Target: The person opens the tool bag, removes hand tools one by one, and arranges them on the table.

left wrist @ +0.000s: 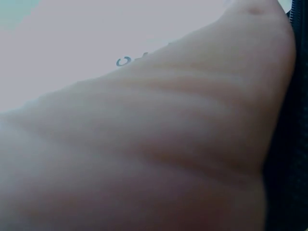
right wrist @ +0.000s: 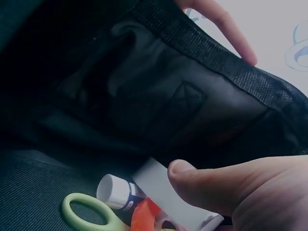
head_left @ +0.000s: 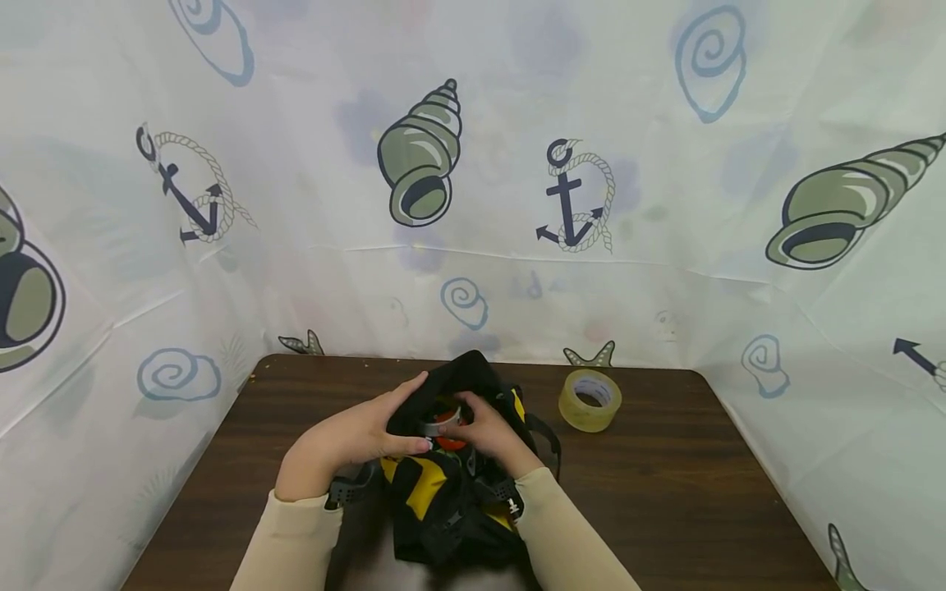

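Observation:
A black and yellow bag (head_left: 424,488) stands on the table with its mouth open and its black flap (head_left: 473,373) raised. My left hand (head_left: 355,431) grips the bag's mouth at the left, fingers along the flap's edge and thumb lower down. Inside the mouth, my right hand (head_left: 488,431) holds a whitish roll of tape (head_left: 441,424), its thumb pressed on the roll's side. Around the roll in the right wrist view lie a white-capped glue stick (right wrist: 114,191), an orange thing (right wrist: 144,214) and a green scissors handle (right wrist: 72,211). The left wrist view is mostly skin.
A roll of clear yellowish packing tape (head_left: 589,419) lies at the back right of the dark wooden table (head_left: 658,492). A black strap (head_left: 548,435) loops off the bag's right side. Behind the table hangs a white curtain (head_left: 502,295) with shells and anchors.

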{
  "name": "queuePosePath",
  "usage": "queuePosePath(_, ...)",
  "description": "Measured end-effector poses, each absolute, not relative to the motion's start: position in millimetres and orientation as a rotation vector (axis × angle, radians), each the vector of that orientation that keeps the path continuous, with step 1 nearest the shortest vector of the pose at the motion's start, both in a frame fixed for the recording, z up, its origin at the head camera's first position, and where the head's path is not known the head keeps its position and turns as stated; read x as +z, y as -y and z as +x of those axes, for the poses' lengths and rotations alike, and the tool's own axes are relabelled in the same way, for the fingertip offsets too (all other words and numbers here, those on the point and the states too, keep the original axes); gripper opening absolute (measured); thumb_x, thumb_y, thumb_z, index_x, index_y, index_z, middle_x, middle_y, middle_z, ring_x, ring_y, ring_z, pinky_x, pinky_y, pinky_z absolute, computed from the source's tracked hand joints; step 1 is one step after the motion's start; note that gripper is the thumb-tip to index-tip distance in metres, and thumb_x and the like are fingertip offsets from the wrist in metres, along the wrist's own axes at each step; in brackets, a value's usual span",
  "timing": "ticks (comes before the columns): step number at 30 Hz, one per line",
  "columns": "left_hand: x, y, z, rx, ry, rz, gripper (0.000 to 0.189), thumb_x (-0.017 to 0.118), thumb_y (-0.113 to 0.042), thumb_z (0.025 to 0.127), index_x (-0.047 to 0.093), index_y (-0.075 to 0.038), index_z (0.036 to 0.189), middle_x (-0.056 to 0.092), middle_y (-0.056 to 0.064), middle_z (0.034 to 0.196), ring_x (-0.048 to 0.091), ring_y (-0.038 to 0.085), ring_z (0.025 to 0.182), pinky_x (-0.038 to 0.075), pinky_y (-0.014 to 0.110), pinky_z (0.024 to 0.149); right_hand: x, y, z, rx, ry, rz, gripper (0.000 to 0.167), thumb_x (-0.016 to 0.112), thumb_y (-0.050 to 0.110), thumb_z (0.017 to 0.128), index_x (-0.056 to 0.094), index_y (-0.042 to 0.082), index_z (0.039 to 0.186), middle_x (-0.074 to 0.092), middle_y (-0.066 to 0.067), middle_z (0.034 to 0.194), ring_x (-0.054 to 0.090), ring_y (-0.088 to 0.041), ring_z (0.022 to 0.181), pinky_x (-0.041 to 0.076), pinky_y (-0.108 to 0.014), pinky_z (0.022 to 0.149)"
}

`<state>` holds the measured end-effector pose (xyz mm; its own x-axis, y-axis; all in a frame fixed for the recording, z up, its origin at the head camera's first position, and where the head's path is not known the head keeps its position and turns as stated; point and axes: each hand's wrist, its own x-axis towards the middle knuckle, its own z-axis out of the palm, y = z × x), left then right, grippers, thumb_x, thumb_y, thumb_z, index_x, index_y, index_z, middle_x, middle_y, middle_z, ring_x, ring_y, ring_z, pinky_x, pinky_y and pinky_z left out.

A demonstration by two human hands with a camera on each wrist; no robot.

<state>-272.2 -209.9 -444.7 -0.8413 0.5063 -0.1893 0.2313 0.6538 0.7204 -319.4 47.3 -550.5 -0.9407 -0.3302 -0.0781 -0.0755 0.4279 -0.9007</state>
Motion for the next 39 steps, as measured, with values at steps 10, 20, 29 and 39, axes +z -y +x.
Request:
queuePosePath(10,-442,210,-271,1.011,-2.501,0.59,0.108,0.078,-0.059,0.097,0.009,-0.035,0.177,0.024,0.014,0.182,0.037,0.046,0.161,0.04,0.072,0.121,-556,-43,-323,-1.575,-2.432,-0.348,0.076,0.084,0.028,0.098,0.047,0.01,0.163,0.056,-0.019,0.159,0.06,-0.037,0.134,0.052,-0.059,0.114)
queuePosePath(20,-445,211,-273,1.0,-2.511,0.568,0.107,0.077,-0.061,0.096,0.009,-0.041,0.176,0.026,0.013,0.181,0.039,0.046,0.16,0.041,0.072,0.121,-555,-40,-324,-1.568,-2.402,-0.295,0.076,0.086,0.034,0.096,0.048,0.012,0.158,0.06,-0.017,0.151,0.064,-0.03,0.126,0.054,-0.056,0.114)
queuePosePath(29,-445,212,-272,0.985,-2.505,0.582,0.104,0.075,-0.058,0.1,0.009,-0.039,0.177,0.025,0.015,0.181,0.039,0.047,0.16,0.041,0.072,0.12,-553,-45,-318,-1.584,-2.414,-0.293,0.07,0.091,0.023,0.091,0.056,0.009,0.15,0.065,-0.017,0.139,0.067,-0.023,0.104,0.062,-0.044,0.095)
queuePosePath(39,-445,212,-272,0.986,-2.514,0.579,0.106,0.075,-0.063,0.098,0.009,-0.04,0.177,0.027,0.014,0.181,0.042,0.045,0.159,0.042,0.072,0.12,-522,-52,-302,-1.39,-2.616,-0.305,0.046,0.094,0.028,0.088,0.073,0.009,0.125,0.073,-0.01,0.116,0.065,-0.02,0.085,0.06,-0.037,0.079)
